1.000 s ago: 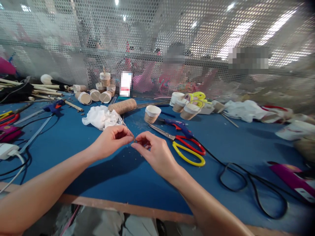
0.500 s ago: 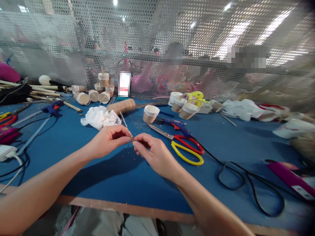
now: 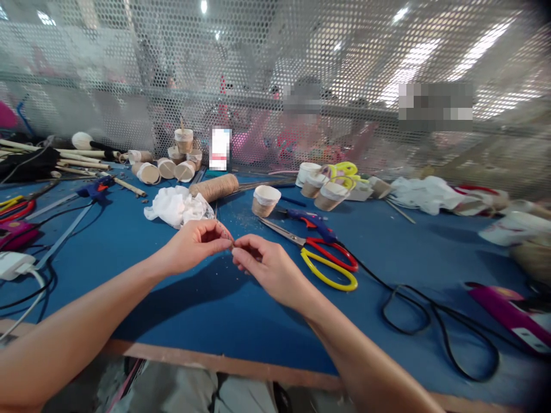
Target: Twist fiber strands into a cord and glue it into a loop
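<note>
We can barely make out the thin strand (image 3: 233,245), mostly covered by the left hand (image 3: 193,248) and right hand (image 3: 272,268). The right edge cuts off a purple device (image 3: 508,312), the left a white adapter (image 3: 14,265). Behind the perforated screen (image 3: 258,34) we find pink shapes (image 3: 297,140) too blurred to name.

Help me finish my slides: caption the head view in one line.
Left hand and right hand pinch a thin piece above a blue table, scissors lying nearby.

The scissors (image 3: 299,241) have smooth metal blades (image 3: 282,230); the twine roll (image 3: 214,187) looks rough.
</note>
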Demonstrator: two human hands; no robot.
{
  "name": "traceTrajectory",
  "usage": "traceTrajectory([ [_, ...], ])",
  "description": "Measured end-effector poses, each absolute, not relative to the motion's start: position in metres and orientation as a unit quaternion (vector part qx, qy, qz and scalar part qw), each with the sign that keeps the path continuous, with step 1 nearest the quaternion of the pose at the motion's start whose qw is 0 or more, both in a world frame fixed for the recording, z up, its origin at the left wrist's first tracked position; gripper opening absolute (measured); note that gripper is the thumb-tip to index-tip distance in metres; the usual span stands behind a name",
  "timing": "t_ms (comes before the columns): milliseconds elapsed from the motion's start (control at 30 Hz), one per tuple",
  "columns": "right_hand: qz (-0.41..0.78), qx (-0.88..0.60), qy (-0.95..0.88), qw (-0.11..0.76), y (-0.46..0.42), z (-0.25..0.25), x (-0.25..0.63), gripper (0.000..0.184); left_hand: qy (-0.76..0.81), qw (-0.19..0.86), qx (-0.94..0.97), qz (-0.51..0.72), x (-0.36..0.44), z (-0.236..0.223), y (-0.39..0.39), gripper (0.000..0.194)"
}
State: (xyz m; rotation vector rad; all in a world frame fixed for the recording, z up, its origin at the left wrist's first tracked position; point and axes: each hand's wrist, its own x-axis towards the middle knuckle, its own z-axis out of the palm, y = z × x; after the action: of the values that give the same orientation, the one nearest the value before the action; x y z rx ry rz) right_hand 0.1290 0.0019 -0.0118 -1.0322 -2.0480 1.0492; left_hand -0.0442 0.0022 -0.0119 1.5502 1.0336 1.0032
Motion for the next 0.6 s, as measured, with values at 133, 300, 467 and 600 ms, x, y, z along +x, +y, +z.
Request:
traceTrajectory([
  [133,0.236,-0.428,-0.809,0.328,0.0028,-0.0147,0.1262,0.007,0.442,0.467,0.640,0.421,-0.0398,-0.0152,0.0025,0.013],
  [300,0.288,-0.415,-0.794,0.339,0.0010,-0.0146,0.1257,0.011,0.431,0.443,0.658,0.429,-0.0405,-0.0125,0.0014,0.011],
  [467,0.425,-0.409,-0.734,0.336,-0.0011,-0.0103,0.1257,0.012,0.418,0.435,0.676,0.423,-0.0436,-0.0096,0.0006,0.011],
  [600,0.463,-0.401,-0.719,0.328,-0.0006,-0.0083,0.1267,0.012,0.420,0.441,0.675,0.417,-0.0442,-0.0101,0.0007,0.013],
])
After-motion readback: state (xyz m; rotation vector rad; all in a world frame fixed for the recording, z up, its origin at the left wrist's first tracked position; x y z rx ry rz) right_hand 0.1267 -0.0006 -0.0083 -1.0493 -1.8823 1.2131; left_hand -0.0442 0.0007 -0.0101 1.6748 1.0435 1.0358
